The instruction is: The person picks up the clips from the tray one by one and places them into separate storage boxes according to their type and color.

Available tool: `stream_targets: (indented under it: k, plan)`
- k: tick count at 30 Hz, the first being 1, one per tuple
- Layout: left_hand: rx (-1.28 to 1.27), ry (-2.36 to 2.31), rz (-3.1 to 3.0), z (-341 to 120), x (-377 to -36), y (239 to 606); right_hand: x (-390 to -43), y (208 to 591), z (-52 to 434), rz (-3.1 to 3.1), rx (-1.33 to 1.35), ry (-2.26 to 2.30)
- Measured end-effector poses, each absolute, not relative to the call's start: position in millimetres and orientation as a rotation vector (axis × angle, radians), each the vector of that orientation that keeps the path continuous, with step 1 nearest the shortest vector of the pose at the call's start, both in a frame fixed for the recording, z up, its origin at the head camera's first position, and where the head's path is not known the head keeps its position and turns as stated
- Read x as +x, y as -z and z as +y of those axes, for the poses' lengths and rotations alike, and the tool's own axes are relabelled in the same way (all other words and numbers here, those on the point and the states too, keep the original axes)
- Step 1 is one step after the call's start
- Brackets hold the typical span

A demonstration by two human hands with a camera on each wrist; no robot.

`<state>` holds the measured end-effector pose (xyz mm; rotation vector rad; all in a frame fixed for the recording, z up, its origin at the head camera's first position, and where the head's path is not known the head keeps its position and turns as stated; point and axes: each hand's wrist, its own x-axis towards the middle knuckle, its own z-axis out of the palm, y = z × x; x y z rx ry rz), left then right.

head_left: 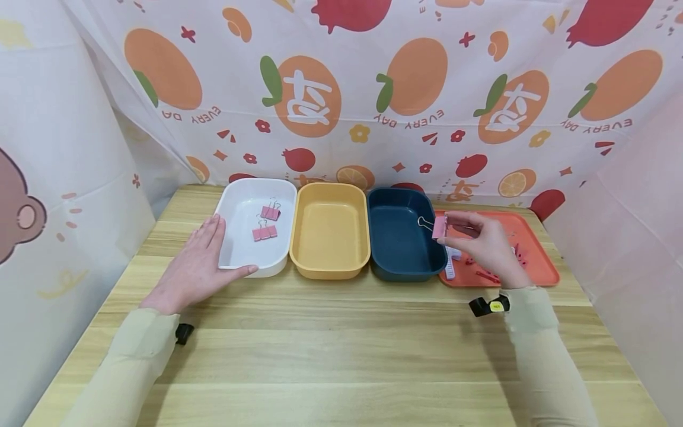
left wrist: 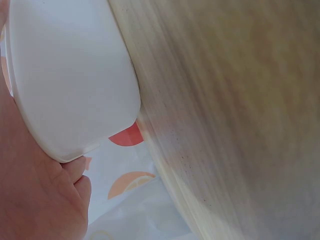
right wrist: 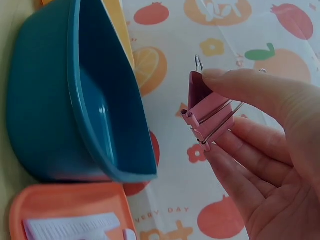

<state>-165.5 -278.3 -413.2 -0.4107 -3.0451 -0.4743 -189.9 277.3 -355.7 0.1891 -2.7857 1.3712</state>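
A pink binder clip point(right wrist: 212, 115) with wire handles is pinched between the thumb and fingers of my right hand point(head_left: 488, 243). In the head view that clip hangs over the right rim of the dark blue bin point(head_left: 408, 276), above the left part of an orange tray point(head_left: 541, 270). My left hand point(head_left: 194, 261) rests on the near left corner of a white bin point(head_left: 251, 261), thumb and fingers spread along its rim. Two pink binder clips point(head_left: 265, 232) lie inside the white bin, one behind the other.
Between the white and blue bins stands a yellow bin point(head_left: 331, 237). On the orange tray lie a pale comb-like piece point(right wrist: 75, 227) and several small red and pink items point(head_left: 520, 255), partly hidden by my right hand. A printed curtain point(head_left: 341, 148) hangs behind the wooden table point(head_left: 341, 350).
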Motion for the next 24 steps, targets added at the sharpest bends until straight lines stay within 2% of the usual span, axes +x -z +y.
stream_targets:
  k: [24]
  plan:
    - [-0.394, 0.468, -3.049, -278, -165, 415, -197, 365, 226, -2.742, 0.469, -1.547]
